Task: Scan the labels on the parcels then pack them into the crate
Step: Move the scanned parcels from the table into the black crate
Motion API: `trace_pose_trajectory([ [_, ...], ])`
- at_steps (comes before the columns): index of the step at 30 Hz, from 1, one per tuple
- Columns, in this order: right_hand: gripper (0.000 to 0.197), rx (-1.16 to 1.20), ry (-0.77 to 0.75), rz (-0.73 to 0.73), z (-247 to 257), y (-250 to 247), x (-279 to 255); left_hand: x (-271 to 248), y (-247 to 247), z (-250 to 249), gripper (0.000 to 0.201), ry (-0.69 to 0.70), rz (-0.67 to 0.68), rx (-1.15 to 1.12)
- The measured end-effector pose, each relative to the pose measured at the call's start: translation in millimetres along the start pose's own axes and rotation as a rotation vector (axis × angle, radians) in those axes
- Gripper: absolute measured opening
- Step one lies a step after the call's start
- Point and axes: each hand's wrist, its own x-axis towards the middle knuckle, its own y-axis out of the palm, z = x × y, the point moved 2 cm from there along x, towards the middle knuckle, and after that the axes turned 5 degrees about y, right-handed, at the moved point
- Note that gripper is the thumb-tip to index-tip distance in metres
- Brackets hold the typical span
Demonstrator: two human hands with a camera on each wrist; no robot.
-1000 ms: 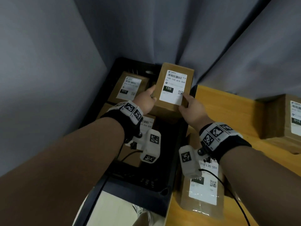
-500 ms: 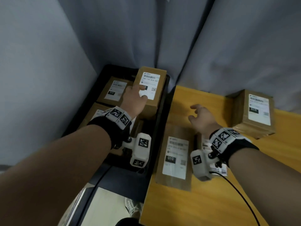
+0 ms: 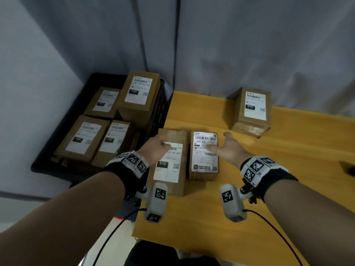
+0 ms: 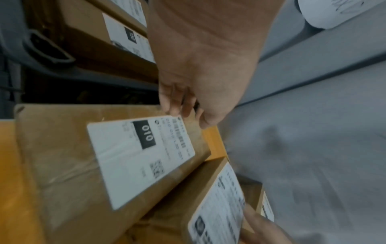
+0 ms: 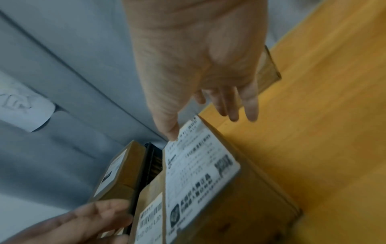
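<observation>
The black crate stands left of the yellow table and holds several brown labelled parcels, among them a tall box at its back right. On the table's left edge lie a flat parcel with a "010" label and a small box. My left hand hovers over the flat parcel's far end with its fingers extended and holds nothing. My right hand is spread over the small box, thumb on the label.
A third labelled box stands at the back of the table by the grey curtain. A dark object shows at the right edge. A grey wall runs along the left of the crate.
My left hand let go of the tall box in the crate and came right to the flat parcel. My right hand moved over the small box.
</observation>
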Motion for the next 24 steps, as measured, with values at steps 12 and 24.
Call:
trace_pose_trajectory([
  [12,0.114,-0.249,-0.054,-0.040,9.7,41.7,-5.0,0.7,45.9,-30.3,0.034,-0.024,0.014,-0.309],
  [24,0.111,0.149,-0.377,-0.321,91.9,-4.7,-21.7,-32.5,-54.7,39.3,0.019,-0.025,-0.365,-0.422],
])
